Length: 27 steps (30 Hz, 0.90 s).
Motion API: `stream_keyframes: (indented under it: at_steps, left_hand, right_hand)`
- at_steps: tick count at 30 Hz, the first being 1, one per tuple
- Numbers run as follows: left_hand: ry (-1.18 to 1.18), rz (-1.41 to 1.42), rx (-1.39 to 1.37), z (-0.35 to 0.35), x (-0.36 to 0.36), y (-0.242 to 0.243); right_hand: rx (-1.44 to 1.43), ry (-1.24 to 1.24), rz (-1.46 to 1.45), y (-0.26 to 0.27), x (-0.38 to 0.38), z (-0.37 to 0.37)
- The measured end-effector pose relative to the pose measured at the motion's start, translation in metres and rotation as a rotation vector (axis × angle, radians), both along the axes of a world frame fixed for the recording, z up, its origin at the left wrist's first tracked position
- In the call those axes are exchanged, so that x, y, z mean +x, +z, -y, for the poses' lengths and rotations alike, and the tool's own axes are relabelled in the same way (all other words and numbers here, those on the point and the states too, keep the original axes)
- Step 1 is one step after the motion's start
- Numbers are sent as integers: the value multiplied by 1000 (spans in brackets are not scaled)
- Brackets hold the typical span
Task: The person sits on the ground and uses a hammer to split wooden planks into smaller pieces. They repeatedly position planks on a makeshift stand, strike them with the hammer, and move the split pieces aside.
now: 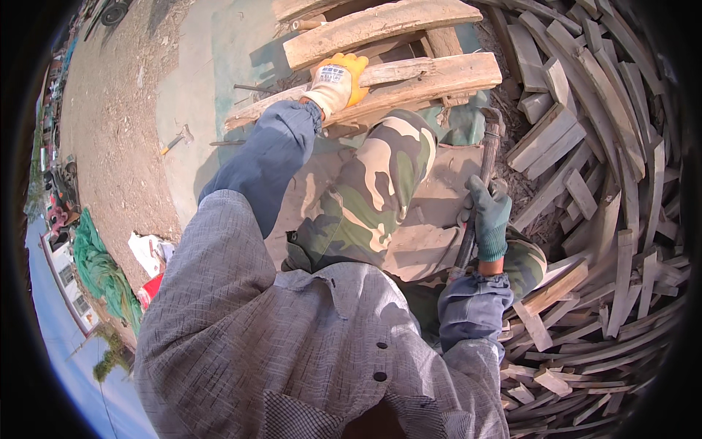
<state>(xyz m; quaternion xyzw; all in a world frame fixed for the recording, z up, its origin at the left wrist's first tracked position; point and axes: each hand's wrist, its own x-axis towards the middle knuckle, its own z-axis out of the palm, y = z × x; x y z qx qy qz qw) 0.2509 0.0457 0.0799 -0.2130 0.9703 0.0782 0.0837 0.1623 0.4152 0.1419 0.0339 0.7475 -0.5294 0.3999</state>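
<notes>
My left hand [339,82], in a white and yellow work glove, is closed over a narrow weathered wood strip [397,71]. That strip lies along a thicker wooden board [422,88] in front of my bent knee. My right hand [488,211], in a green knit glove, grips the long handle of a hammer-like tool [488,151]. Its rusty metal head points away from me, to the right of the boards, and dark wrapping covers the lower handle. Beyond my left hand, another thick board [378,30] lies across wood pieces.
A large heap of loose wood offcuts [592,110] fills the right side. On the ground to the left lies a small hatchet or hammer [178,138]. Metal rods [253,88] lie near the boards. Green netting [98,263] is bunched at far left.
</notes>
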Motion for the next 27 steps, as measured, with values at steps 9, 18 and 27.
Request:
stream_keyframes:
  at_steps: [9,18,27]
  left_hand:
    - [-178,-42,126,-7,-11,3]
    - [-9,-19,167,-25,-16,4]
    - [41,-20,252,-31,-16,15]
  right_hand:
    - [-231,101,-98,89,-17,21]
    - [47,420,-366,62,-67,94]
    - [291,578,-368,72,-51,112]
